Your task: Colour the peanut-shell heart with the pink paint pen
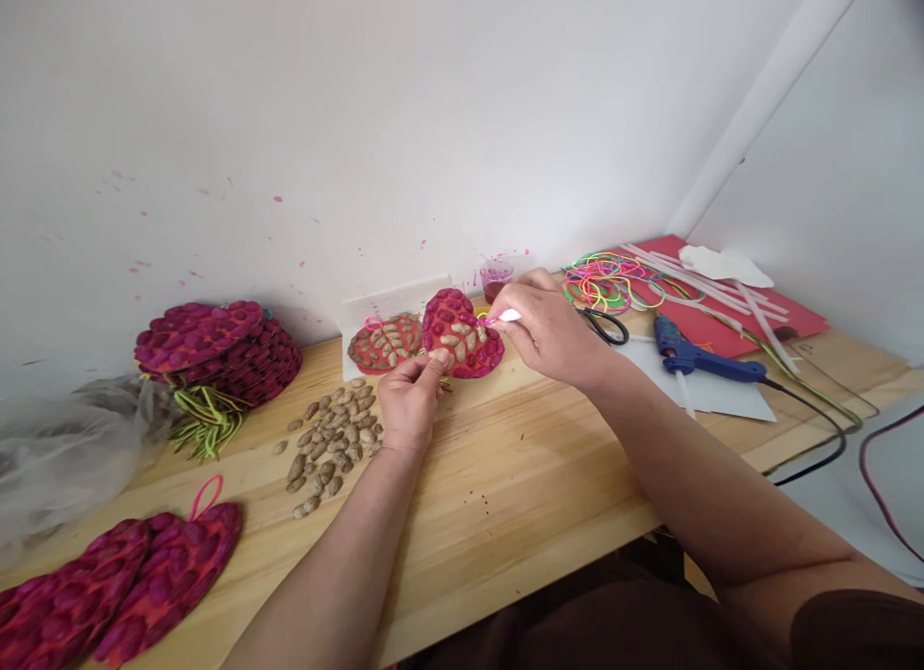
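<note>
My left hand (410, 400) pinches the lower left edge of a heart-shaped red card (462, 335) covered with peanuts, holding it tilted up. Peanuts around its border are painted magenta, while several in the middle are still tan. In the fingers of my right hand (552, 331) is a small white-handled paintbrush (509, 316), its pink-stained tip touching the card's upper right edge. Just behind stands a clear plastic cup (497, 277) of dark magenta paint. A second red card with unpainted peanuts (386, 343) and a pink loop lies on white paper to the left.
Loose peanuts (339, 434) lie left of my left arm. Painted pieces are stacked (217, 347) at the back left; others (173, 579) lie in front, near a plastic bag (72, 458). At right are a blue glue gun (707, 362), scissors (610, 328) and coloured cords (606, 277).
</note>
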The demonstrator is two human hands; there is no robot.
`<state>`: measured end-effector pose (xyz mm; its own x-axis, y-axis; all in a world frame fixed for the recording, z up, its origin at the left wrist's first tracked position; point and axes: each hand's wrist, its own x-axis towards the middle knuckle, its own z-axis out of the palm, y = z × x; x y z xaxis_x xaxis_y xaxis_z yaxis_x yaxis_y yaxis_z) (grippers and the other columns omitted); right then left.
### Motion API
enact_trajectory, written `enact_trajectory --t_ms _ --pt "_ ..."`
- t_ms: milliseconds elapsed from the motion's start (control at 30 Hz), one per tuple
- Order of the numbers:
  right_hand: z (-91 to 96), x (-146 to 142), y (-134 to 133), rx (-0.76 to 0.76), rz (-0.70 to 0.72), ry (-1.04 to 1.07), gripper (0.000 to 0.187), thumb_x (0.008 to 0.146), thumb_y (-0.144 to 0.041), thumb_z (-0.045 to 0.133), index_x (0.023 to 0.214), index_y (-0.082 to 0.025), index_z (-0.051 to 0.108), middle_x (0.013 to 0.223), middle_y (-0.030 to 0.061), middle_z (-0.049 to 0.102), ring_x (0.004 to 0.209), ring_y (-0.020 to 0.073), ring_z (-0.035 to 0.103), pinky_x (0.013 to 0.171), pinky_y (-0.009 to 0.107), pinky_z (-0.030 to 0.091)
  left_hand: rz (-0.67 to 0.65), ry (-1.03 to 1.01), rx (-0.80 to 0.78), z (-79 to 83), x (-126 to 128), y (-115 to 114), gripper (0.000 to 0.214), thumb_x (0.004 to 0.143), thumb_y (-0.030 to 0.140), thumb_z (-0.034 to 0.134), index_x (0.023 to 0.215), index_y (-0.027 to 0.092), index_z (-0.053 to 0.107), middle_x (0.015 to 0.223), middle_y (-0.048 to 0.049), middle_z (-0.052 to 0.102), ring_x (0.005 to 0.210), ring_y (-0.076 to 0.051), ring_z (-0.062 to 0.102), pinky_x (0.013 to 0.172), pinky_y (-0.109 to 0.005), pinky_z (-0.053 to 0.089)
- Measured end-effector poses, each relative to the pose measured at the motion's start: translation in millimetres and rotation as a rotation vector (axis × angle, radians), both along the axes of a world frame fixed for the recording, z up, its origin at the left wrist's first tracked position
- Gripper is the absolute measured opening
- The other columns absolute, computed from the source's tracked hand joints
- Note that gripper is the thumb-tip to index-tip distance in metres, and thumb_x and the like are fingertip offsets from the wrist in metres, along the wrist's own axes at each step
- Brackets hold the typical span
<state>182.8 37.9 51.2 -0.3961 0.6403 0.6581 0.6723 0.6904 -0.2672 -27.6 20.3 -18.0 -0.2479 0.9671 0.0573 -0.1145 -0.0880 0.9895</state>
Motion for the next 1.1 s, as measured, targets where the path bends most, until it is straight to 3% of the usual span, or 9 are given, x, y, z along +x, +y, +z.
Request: enact_trajectory --t_ms 167,333,600,800,1100 --pt "5.0 5 -1 0.090 -0.027 0.073 0.007 0.098 -0.024 0.059 0.092 -0.024 0.061 0.088 0.0045 0.074 0.093 0.0261 0.056 0.087 0.043 0.044 0.006 -0.043 -0.056 0.9 1 0 0.039 0.065 0.051 0.088 0.078 0.016 0.080 0.052 0.0045 0.053 0.044 -0.008 0.041 0.041 -0.022 0.028" --pt "11.5 6 -6 0.079 -0.019 0.138 0.007 0.099 -0.024 0.059 0.093 -0.024 0.062 0.089 0.0042 0.074 0.093 0.0251 0.060 0.087 0.042 0.045 -0.006 -0.054 -0.073 2.8 2 -1 0.046 0.063 0.055 0.090 0.084 0.015 0.082 0.048 0.0044 0.053 0.043 -0.009 0.043 0.041 -0.021 0.031" --pt "8.4 5 -3 0.096 0.001 0.078 0.005 0.099 -0.022 0.059 0.095 -0.024 0.061 0.090 0.0030 0.074 0.091 0.0239 0.059 0.087 0.041 0.044 -0.020 -0.058 -0.069 3.5 2 -2 0.046 0.064 0.053 0.089 0.088 0.014 0.082 0.046 0.0053 0.053 0.040 -0.007 0.039 0.039 -0.020 0.027" --pt "5.9 2 -3 0.077 0.009 0.010 0.013 0.102 -0.029 0.055 0.090 -0.024 0.060 0.087 0.0038 0.073 0.091 0.0258 0.056 0.085 0.043 0.042 0.012 -0.053 -0.021 1.7 0 1 0.038 0.066 0.048 0.089 0.084 0.015 0.083 0.048 0.0062 0.052 0.040 -0.006 0.037 0.041 -0.021 0.027" --pt "17.5 7 -12 0.013 0.014 0.227 0.006 0.098 -0.027 0.063 0.093 -0.025 0.064 0.088 0.0037 0.072 0.095 0.0243 0.060 0.083 0.040 0.046 0.028 -0.080 -0.007 -2.7 -2 4 0.034 0.068 0.046 0.087 0.086 0.016 0.084 0.048 0.0058 0.052 0.042 -0.007 0.038 0.042 -0.021 0.026"
